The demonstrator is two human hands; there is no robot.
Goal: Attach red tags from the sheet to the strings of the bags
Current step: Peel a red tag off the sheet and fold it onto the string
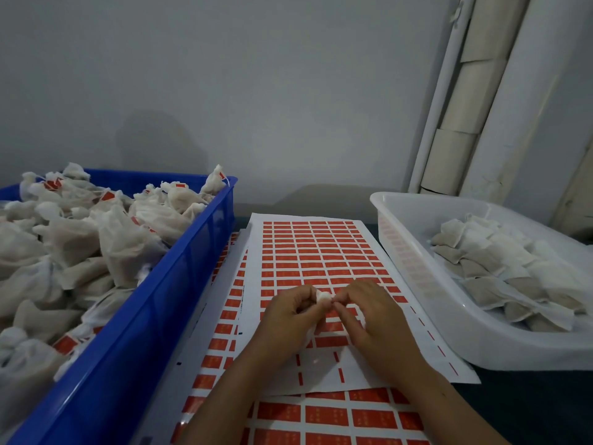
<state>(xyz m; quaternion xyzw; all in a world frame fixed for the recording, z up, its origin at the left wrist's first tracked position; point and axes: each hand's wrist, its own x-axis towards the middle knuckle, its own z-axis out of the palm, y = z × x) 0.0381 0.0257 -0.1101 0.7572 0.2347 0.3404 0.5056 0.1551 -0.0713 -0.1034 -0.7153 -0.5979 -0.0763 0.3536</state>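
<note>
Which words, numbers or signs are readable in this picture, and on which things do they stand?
None can be read.
Red tags on the top sheet: print too small.
Red tags on the lower sheet: faint marks, blurred.
Tags on bags in the blue bin: too small.

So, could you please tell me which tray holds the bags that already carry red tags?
The blue tray on the left; the white tray's bags show none.

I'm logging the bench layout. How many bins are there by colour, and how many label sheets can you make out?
Blue bin, heaped with tagged bags: 1
White bin, holding untagged bags: 1
Label sheets with red tags, top sheet over at least two more: 3 at least
Total: 5 at least
The bags are too heaped to count.
</note>
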